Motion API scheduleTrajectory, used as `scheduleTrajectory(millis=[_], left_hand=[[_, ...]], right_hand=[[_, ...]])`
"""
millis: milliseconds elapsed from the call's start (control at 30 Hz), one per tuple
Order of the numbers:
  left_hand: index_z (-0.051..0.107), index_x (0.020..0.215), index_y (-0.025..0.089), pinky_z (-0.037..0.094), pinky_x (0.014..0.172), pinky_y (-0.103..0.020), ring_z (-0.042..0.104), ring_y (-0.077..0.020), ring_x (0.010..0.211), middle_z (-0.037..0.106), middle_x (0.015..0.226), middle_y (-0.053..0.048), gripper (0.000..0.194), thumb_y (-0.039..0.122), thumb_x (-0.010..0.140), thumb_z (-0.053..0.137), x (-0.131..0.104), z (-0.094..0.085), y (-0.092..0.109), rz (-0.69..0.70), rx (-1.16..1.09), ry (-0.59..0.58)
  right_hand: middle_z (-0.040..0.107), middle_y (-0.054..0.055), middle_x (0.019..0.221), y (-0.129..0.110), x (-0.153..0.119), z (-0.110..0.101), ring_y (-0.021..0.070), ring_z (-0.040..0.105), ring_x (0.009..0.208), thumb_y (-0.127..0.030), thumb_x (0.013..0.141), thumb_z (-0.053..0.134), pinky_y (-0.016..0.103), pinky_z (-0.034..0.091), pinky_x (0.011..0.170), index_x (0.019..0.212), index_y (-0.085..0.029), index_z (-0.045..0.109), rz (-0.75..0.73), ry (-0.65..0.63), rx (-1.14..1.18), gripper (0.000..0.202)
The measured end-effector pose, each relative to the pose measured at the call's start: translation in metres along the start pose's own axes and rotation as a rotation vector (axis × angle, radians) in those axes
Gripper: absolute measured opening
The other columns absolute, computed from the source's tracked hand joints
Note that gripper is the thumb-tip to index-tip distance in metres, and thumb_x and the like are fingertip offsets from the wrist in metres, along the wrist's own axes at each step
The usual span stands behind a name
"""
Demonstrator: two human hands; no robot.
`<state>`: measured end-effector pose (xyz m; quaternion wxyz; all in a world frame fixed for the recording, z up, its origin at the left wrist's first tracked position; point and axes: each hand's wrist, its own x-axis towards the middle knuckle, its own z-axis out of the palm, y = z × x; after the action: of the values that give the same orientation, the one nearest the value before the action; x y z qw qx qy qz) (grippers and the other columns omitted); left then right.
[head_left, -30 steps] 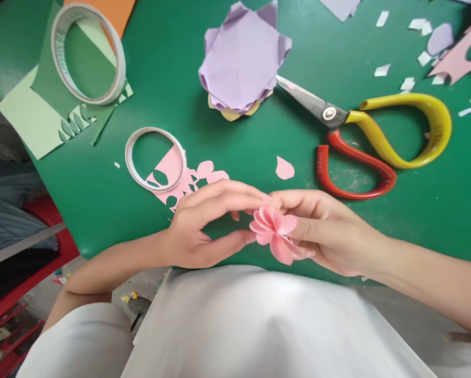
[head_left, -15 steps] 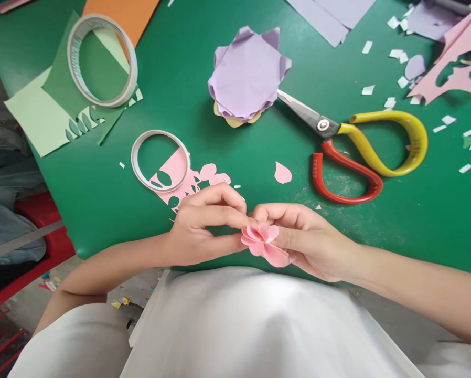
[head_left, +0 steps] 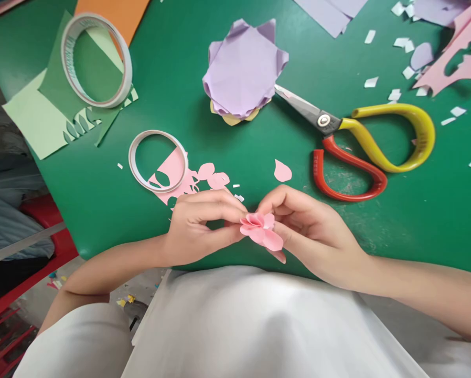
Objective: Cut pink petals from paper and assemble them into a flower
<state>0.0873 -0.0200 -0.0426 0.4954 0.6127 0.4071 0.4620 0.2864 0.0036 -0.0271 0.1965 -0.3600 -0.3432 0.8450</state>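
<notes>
A small pink paper flower (head_left: 261, 230) with rounded petals is held low over the table's near edge. My left hand (head_left: 204, 226) pinches its left side between thumb and fingertips. From the right, my right hand (head_left: 314, 236) has its thumb against the petals and its curled index finger behind them; one fingertip shows beneath. Beyond my hands lies a single loose pink petal (head_left: 283, 171). Near my left hand are cut pink paper scraps (head_left: 180, 181), partly under a thin roll of tape (head_left: 131, 160).
Open scissors (head_left: 325, 123) with yellow and red handles lie to the right, tip touching a folded purple paper piece (head_left: 245, 68). A larger tape roll (head_left: 127, 79) rests on green sheets (head_left: 27, 121) at left. White snippets (head_left: 371, 82) and pink cut-outs (head_left: 443, 63) lie far right.
My right hand has shifted its hold: the index finger is lifted higher and the thumb has moved back from the flower's centre. The flower has tilted and risen slightly.
</notes>
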Motion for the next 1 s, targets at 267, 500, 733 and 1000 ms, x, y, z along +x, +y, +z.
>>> scheduleTrajectory(millis=[267, 500, 733, 1000], left_hand=[[0.073, 0.084, 0.016, 0.058, 0.066, -0.019, 0.071, -0.0093, 0.069, 0.077, 0.077, -0.002, 0.004, 0.013, 0.087, 0.074, 0.001, -0.002, 0.002, -0.053, 0.058, 0.075], [0.072, 0.085, 0.016, 0.056, 0.064, -0.018, 0.070, -0.0091, 0.071, 0.077, 0.080, -0.002, 0.005, 0.011, 0.088, 0.073, 0.000, -0.001, 0.003, -0.083, 0.108, 0.072], [0.071, 0.089, 0.015, 0.059, 0.068, -0.018, 0.073, -0.0099, 0.074, 0.078, 0.082, -0.005, 0.007, 0.016, 0.094, 0.067, 0.002, -0.002, 0.003, 0.011, 0.177, -0.005], [0.070, 0.090, 0.014, 0.061, 0.070, -0.018, 0.073, -0.0098, 0.074, 0.077, 0.082, -0.005, 0.006, 0.015, 0.094, 0.066, 0.002, -0.003, 0.003, 0.063, 0.222, -0.026]], right_hand=[[0.061, 0.000, 0.080, -0.001, -0.002, -0.001, 0.0095, 0.056, 0.060, -0.032, 0.103, 0.055, 0.023, 0.049, 0.048, 0.095, -0.022, 0.058, -0.183, 0.107, -0.239, 0.013], [0.063, 0.003, 0.087, -0.004, 0.005, -0.014, 0.0160, 0.062, 0.076, -0.008, 0.091, 0.057, 0.029, 0.053, 0.059, 0.105, -0.024, 0.055, -0.806, 0.205, -0.842, 0.021], [0.069, 0.006, 0.099, -0.006, 0.008, -0.019, 0.0170, 0.068, 0.085, -0.011, 0.093, 0.060, 0.033, 0.058, 0.074, 0.113, -0.022, 0.057, -0.904, 0.174, -1.081, 0.023], [0.069, 0.007, 0.097, -0.006, 0.008, -0.020, 0.0177, 0.068, 0.084, -0.011, 0.089, 0.067, 0.033, 0.058, 0.076, 0.110, -0.021, 0.055, -0.936, 0.151, -1.056, 0.026]])
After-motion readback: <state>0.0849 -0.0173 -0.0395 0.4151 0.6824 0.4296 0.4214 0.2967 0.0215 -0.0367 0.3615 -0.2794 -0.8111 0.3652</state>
